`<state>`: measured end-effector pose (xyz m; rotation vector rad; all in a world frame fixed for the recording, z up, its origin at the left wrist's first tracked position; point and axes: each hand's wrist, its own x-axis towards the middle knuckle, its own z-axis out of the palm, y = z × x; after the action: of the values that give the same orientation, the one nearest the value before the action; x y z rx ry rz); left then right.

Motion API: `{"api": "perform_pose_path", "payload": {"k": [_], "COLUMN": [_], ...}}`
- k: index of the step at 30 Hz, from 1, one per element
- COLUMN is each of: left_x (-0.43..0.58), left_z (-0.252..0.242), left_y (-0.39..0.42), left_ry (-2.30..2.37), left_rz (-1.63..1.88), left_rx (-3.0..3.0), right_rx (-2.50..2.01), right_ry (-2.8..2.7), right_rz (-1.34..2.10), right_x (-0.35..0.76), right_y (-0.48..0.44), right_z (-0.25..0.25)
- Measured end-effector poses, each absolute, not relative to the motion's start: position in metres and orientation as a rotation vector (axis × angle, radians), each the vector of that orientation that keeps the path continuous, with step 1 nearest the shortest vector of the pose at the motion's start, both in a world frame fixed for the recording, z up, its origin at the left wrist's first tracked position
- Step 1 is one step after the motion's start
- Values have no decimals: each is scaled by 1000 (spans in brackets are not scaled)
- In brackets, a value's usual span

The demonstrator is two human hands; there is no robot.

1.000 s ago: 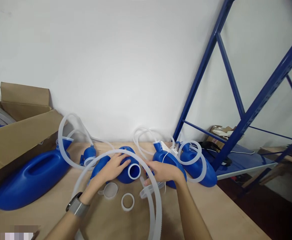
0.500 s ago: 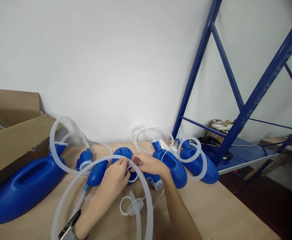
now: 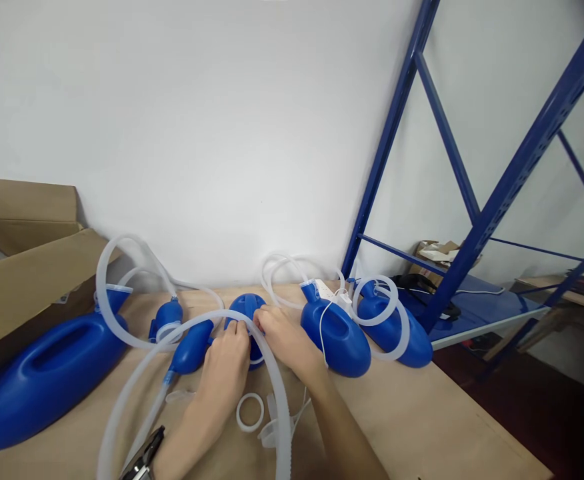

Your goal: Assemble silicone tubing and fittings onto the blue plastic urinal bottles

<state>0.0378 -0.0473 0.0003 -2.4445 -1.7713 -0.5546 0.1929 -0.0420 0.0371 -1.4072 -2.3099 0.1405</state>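
Side by side over the middle of the bench, my left hand point(image 3: 229, 360) and my right hand point(image 3: 287, 337) have their fingers closed close to a blue plastic piece with a pale ring point(image 3: 247, 305). What the fingertips pinch is hidden. A translucent hose point(image 3: 145, 363) arches past the fingertips, and I cannot tell whether they grip it. Below the hands lie a white ring point(image 3: 250, 412) and a clear plastic cap point(image 3: 271, 435), partly behind the hose. Left of my left hand lies a blue bulb-shaped piece point(image 3: 191, 350) joined to a tube.
Blue handled bottles point(image 3: 336, 337) with coiled tubes stand to the right, another point(image 3: 395, 327) beyond. At left are a big blue bottle point(image 3: 47, 380), an open cardboard box point(image 3: 32, 280) and a small blue piece point(image 3: 169, 317). A blue metal rack point(image 3: 472, 263) stands at right.
My hands have drawn slightly left and turned, with their fingers more curled. The hose arch has shifted left. The cap and ring below have moved, and the ring now lies flat.
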Motion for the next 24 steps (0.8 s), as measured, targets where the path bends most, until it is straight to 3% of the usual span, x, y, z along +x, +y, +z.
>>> {"api": "perform_pose_path", "payload": {"k": [6, 13, 24], "left_x": [32, 16, -12], "left_z": [-4, 16, 39], "left_y": [-37, -27, -15], "left_ry": [-1684, -1609, -1450], "left_rz": [-599, -488, -299], "left_rx": [-2419, -2498, -2737], "right_rx": [-1452, -1292, -1143], "right_ry": [-2236, -2234, -2482], "right_rz": [57, 682, 293], "right_x": [182, 213, 190], "right_y": [-39, -13, 11], "right_z": [26, 39, -10]}}
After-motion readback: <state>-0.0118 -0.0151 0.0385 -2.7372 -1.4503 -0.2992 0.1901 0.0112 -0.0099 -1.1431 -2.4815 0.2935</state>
